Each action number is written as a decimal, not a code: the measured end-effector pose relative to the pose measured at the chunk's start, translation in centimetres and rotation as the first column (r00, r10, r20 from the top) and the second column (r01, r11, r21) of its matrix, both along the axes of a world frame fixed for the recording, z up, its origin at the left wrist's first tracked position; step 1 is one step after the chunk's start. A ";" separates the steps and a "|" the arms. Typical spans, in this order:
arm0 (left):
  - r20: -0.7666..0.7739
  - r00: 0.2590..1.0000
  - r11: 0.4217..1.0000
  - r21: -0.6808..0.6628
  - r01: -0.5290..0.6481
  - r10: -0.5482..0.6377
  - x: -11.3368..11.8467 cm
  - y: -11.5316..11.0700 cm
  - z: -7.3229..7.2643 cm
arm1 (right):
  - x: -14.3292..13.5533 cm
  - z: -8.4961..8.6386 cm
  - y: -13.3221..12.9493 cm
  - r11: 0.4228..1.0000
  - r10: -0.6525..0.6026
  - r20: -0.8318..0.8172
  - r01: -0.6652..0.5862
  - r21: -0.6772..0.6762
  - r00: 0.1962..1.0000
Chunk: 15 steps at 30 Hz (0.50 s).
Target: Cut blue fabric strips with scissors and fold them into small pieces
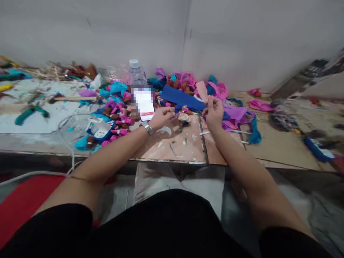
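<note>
My left hand (162, 117) is over the table, its fingers drawn together and pointing right. Whatever is between them, if anything, is too small to make out. Just right of those fingertips sits a small beige roll (184, 117), which looks like tape. My right hand (215, 111) is raised with thumb and fingertips pinched; what they hold cannot be made out. A peach-coloured strip (201, 90) shows right behind these fingertips. Dark blue fabric-like material (182, 97) lies between and beyond the hands. Purple sheet material (238, 114) lies right of my right hand.
A lit phone (145, 104) leans among pink, brown and blue small bundles (118, 114). A clear bottle (137, 75) stands behind it. Green-handled pliers (32, 115) lie at left, near a wooden stick (76, 99). A white cable (72, 154) hangs over the front edge.
</note>
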<state>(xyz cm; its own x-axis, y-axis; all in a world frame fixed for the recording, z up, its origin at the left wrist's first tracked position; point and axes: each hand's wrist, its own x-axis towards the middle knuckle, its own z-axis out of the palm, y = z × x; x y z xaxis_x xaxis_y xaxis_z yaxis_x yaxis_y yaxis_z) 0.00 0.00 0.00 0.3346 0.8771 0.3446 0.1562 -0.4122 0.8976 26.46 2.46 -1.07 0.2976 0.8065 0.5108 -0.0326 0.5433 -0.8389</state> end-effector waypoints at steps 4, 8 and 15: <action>-0.002 0.999 0.999 0.007 -0.046 0.046 -0.1 0.2 -0.4 | -0.2 0.0 -0.2 1.000 -0.005 0.029 0.006 -0.011 1.000; 0.000 0.998 0.998 0.014 -0.069 0.069 -0.2 0.3 -0.5 | -0.3 -0.2 -0.1 0.998 0.041 0.051 -0.038 -0.045 0.998; 0.217 0.971 0.989 -0.127 -0.077 0.103 0.0 0.5 -0.6 | -0.4 -0.4 -0.3 0.997 0.054 0.102 -0.048 -0.057 0.993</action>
